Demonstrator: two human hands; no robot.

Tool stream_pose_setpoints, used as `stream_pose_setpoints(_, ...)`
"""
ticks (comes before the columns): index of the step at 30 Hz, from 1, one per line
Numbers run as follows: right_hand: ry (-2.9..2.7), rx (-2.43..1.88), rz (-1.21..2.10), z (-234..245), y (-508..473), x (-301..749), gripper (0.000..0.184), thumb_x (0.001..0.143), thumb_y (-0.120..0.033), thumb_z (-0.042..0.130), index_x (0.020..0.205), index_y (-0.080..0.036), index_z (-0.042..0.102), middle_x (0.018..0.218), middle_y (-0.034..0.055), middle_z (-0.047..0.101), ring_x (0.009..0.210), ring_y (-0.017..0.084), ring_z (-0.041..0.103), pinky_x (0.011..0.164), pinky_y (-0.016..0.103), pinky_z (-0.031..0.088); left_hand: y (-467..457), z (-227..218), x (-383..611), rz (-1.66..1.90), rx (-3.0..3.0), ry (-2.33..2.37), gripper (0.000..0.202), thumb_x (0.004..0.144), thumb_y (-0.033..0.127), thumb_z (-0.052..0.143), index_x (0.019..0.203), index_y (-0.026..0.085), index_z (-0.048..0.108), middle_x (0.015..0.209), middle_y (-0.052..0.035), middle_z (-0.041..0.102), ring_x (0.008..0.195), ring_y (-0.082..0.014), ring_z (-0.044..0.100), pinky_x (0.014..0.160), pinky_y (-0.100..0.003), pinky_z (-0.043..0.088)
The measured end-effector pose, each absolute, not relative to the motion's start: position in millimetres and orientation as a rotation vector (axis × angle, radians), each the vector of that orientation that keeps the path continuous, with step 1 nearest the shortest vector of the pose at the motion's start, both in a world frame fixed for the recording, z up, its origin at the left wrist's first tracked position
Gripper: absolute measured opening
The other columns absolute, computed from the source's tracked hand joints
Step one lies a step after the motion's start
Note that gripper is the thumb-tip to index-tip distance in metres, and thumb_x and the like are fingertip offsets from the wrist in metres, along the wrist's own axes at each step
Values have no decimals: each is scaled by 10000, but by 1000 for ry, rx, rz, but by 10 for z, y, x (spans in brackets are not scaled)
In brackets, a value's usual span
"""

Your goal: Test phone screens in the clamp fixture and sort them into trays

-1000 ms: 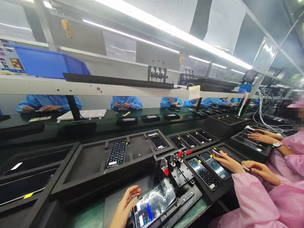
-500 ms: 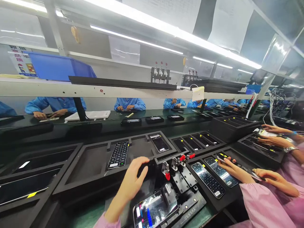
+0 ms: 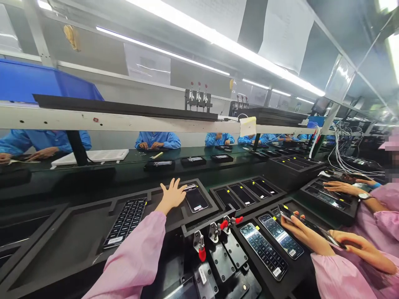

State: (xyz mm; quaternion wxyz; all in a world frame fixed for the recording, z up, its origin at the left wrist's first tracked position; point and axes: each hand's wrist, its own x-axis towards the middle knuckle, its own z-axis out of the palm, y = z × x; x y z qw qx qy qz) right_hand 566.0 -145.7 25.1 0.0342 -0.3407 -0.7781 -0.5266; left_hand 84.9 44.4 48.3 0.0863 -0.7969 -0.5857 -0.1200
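Now splayed beside a phone [image 3: 196,198], the left hand [image 3: 173,194] has quit the clamp fixture [image 3: 222,259], apparently redirecting work; right hand unseen.

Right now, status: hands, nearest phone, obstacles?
Left hand spread open beside phone; contact unclear. Right hand out of view. Phone lies in black tray. Possible obstacle: red-handled clamps on the near side.

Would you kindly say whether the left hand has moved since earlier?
Yes: judged against the red clamp handles, the left hand has moved forward, over the black tray.
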Motion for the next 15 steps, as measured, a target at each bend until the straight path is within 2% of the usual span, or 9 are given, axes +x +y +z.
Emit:
stream_pose_setpoints(4,-2094,-1005,-2271,196,-1457,5655,493,753,123,279,712,-170,672,1062,-21,603,1154,76,457,826,169,507,521,454,841,-301,-2365,-1733,380,876,324,351,1224,330,501,1444,-80,298,1335,-332,158,916,-739,88)
stream_pose_setpoints(6,-1969,-951,-2620,146,-1446,5683,464,738,127,311,756,-160,676,1093,-23,588,1204,85,403,871,198,490,520,456,836,-277,-2367,-1727,378,877,323,343,1217,333,508,1442,-76,304,1330,-338,172,908,-745,95)
stream_pose_setpoints(8,-2018,-943,-2719,114,-1441,5721,483,710,158,310,759,-155,674,1068,-32,596,1205,69,396,938,217,447,505,473,836,-269,-2364,-1722,397,879,317,331,1252,335,468,1449,-74,288,1331,-336,168,909,-744,101)
stream_pose_setpoints(11,-2293,-992,-2355,134,-1461,5766,555,697,186,236,686,-169,663,995,-36,622,1133,34,457,960,212,430,475,503,839,-277,-2356,-1712,435,885,299,308,1312,322,388,1464,-78,250,1338,-332,138,916,-739,97)
stream_pose_setpoints(15,-2406,-1039,-1696,280,-1517,5663,600,766,121,140,733,-179,658,929,-15,636,1044,31,527,859,222,509,448,501,832,-275,-2370,-1698,412,882,299,324,1275,329,442,1456,-66,275,1337,-332,143,926,-732,86)
